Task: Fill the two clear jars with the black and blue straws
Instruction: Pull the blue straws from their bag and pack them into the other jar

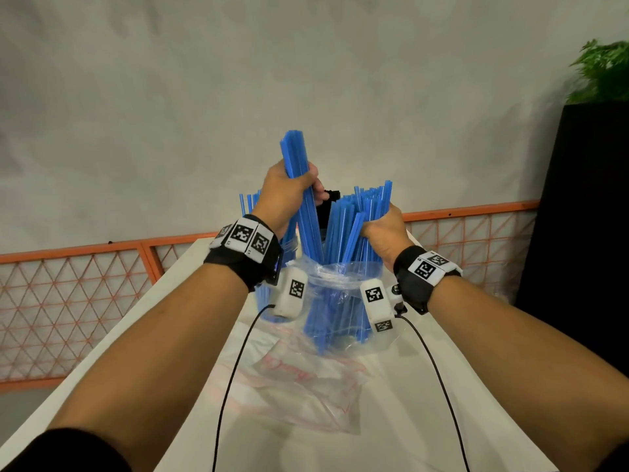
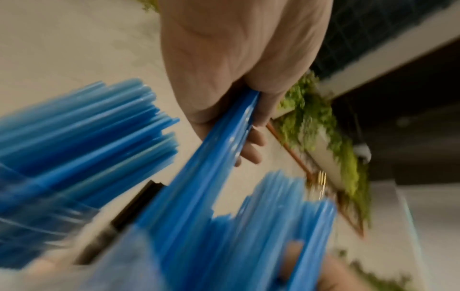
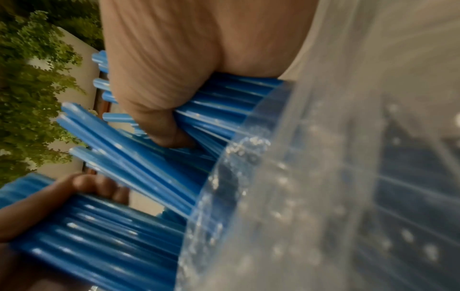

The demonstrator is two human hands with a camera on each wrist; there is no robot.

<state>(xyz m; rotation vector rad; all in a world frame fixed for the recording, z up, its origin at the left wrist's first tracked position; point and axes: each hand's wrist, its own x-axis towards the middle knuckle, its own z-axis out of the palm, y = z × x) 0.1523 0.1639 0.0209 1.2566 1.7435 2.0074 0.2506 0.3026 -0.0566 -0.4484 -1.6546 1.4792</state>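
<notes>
My left hand (image 1: 289, 192) grips a bunch of blue straws (image 1: 294, 151) and holds it raised and upright, its lower ends still inside a clear plastic bag (image 1: 340, 277). My right hand (image 1: 384, 229) grips the rest of the blue straws (image 1: 360, 206) sticking out of that bag. Behind my left wrist stands a clear jar (image 1: 291, 248) with blue straws (image 1: 250, 202) in it. Black straws (image 1: 333, 194) show between my hands; what holds them is hidden. The left wrist view shows the left hand (image 2: 236, 78) wrapped round its bunch (image 2: 211, 167). In the right wrist view the right hand (image 3: 161, 78) squeezes straws (image 3: 211, 110) above the bag's mouth (image 3: 323, 177).
An empty clear bag with red print (image 1: 306, 379) lies on the white table (image 1: 459, 403) in front of me. Wrist camera cables hang over it. An orange mesh fence (image 1: 85, 274) runs behind the table. A black planter (image 1: 585, 199) with a green plant stands at the right.
</notes>
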